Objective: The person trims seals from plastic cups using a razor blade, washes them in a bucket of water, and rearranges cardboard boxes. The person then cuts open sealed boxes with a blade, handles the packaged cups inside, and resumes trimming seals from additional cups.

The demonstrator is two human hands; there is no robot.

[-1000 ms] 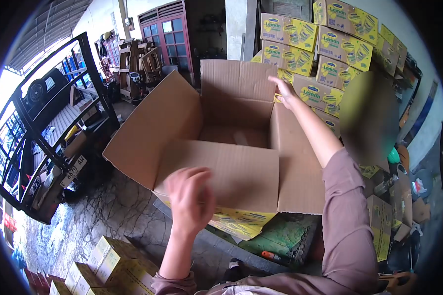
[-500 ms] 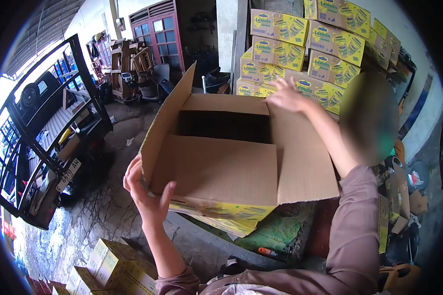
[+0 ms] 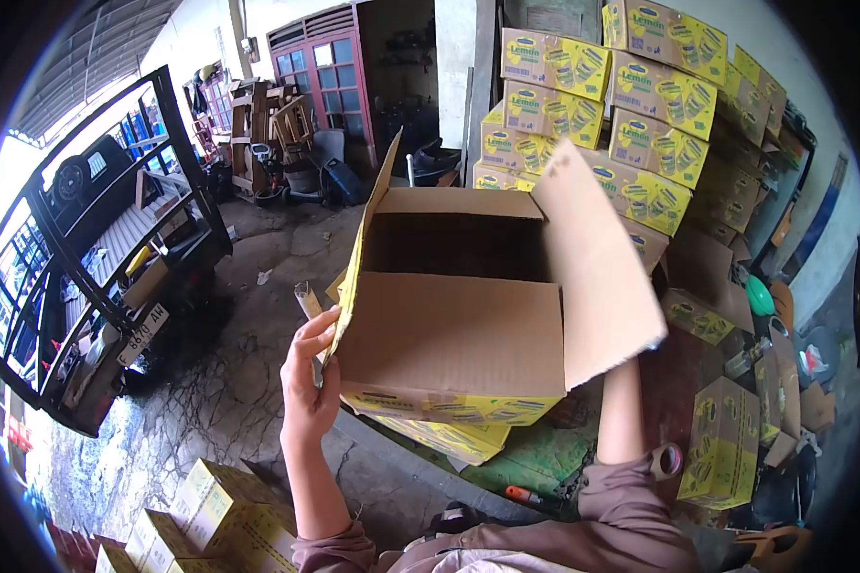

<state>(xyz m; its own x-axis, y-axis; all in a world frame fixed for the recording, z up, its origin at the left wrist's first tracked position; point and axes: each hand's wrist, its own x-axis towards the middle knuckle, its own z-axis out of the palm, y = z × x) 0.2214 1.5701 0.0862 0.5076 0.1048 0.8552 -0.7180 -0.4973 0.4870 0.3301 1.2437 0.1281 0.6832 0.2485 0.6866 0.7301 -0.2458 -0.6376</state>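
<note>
An open cardboard box (image 3: 449, 334) with yellow lemon print on its outside stands in front of me, its top flaps apart and its inside dark. My left hand (image 3: 311, 382) pinches the edge of its left flap (image 3: 373, 229), fingers outside and thumb on the near side. A small pale, translucent piece (image 3: 308, 301) shows just beyond those fingers; I cannot make out what it is. The right flap (image 3: 607, 267) tilts upward, and my right hand is hidden behind it, with only the forearm showing below. The box rests on another yellow printed carton (image 3: 449, 437).
Lemon cartons (image 3: 659, 91) are stacked against the back wall. A tape roll (image 3: 667, 461) is beside my right sleeve. An orange-handled tool (image 3: 530, 496) lies on the green surface (image 3: 535, 458). More cartons (image 3: 210, 516) stand lower left; a truck bed (image 3: 143, 239) is at left.
My right hand has gone from the far corner of the right flap to behind it, and that flap has risen. My left hand has closed on the left flap.
</note>
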